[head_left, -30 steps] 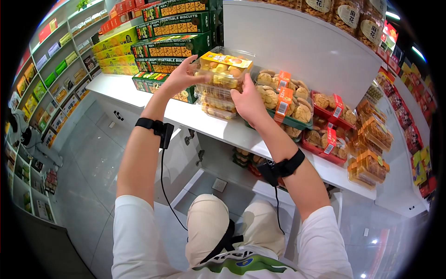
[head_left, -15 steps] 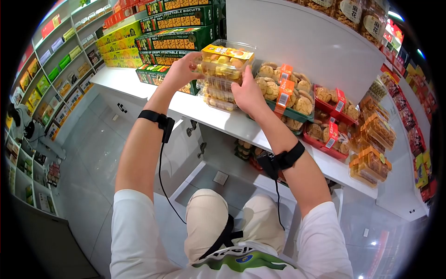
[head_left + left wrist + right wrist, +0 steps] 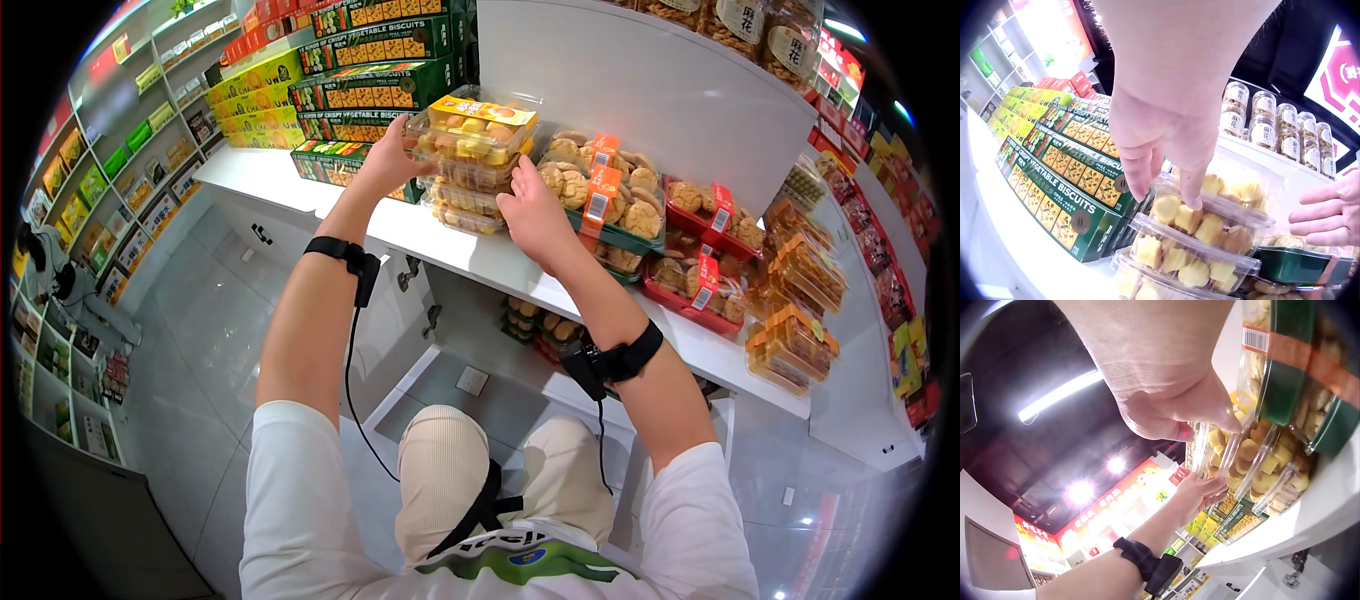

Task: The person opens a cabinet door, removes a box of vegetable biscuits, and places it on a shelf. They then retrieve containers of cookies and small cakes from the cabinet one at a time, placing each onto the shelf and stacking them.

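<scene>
A clear plastic box of yellow cookies (image 3: 470, 143) with a yellow-orange label tops a stack of similar clear boxes (image 3: 465, 214). My left hand (image 3: 385, 165) grips its left end, thumb on the front and fingers round the corner, as the left wrist view shows. The top box sits shifted left over the boxes under it. By the right side of the stack, my right hand (image 3: 537, 218) has straight fingers, apart from the top box in the left wrist view. Next to it is a green tray of round cookies (image 3: 620, 232) with an orange band.
Green vegetable biscuit boxes (image 3: 370, 95) are piled left of the stack, with yellow boxes (image 3: 255, 95) beyond. Red cookie trays (image 3: 715, 312) and orange-banded packs (image 3: 790, 352) line the right. A white panel (image 3: 630, 85) rises behind; below, a cabinet door (image 3: 385, 335) hangs open.
My right hand has come off the top box, its fingers now straighter. The top box has shifted slightly left, with my left hand at its left end.
</scene>
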Motion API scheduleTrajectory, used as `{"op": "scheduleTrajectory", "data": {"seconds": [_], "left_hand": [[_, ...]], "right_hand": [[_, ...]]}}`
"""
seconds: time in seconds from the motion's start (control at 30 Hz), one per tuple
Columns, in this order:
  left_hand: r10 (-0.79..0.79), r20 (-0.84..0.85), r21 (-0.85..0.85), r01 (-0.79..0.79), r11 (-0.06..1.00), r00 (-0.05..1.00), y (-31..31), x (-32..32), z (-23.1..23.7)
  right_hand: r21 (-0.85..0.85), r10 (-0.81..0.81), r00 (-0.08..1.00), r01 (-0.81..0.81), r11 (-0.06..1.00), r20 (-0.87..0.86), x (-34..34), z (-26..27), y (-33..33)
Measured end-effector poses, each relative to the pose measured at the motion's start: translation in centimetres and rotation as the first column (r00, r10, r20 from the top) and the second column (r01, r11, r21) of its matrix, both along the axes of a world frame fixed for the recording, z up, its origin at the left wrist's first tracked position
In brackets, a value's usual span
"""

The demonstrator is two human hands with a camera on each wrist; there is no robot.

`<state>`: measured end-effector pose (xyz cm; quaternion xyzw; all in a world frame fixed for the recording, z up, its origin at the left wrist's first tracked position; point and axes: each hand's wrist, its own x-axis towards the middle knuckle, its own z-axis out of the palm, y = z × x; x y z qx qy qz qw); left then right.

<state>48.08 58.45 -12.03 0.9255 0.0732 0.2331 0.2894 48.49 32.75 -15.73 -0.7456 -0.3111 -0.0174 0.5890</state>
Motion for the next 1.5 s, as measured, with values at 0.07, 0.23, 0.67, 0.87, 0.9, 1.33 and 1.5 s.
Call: {"op": "scheduleTrajectory", "data": {"seconds": [0.07,0.23,0.67,0.87,0.9,1.33,1.5], "left_hand": [[0.007,-0.007,0.015,-0.007,1.000,1.000,0.0,0.1,0.0],[0.017,-0.019,0.016,-0.017,1.000,1.000,0.1,-0.2,-0.2],[0.052,0.148,-0.420,0.015,0.907,0.988,-4.6,-19.1,-5.7],[0.240,0.033,-0.512,-0.190,0.838,0.970,-4.4,-27.2,-8.2],[0.264,0.012,-0.530,-0.218,0.820,0.965,-4.6,-27.8,-8.1],[0.342,-0.065,-0.490,-0.329,0.807,0.937,-6.9,-31.0,-10.1],[0.106,-0.196,-0.390,-0.177,0.904,0.975,-9.5,-27.3,-11.4]], "right_hand": [[-0.009,0.015,1.000,-0.015,1.000,-0.020,-0.2,0.2,-0.5],[0.027,0.113,0.994,-0.113,0.993,-0.007,-0.7,0.2,-1.2],[-0.101,0.267,0.846,-0.249,0.963,0.462,0.4,-11.5,-1.4],[-0.200,0.197,0.859,-0.113,0.973,0.473,-4.2,-8.3,-3.8],[-0.251,0.213,0.868,-0.107,0.962,0.449,-4.0,-8.2,-3.9],[-0.231,0.153,0.845,-0.036,0.972,0.512,-2.6,-9.3,-2.6],[-0.109,0.326,0.886,-0.307,0.945,0.329,3.3,-16.3,-3.6]]}}
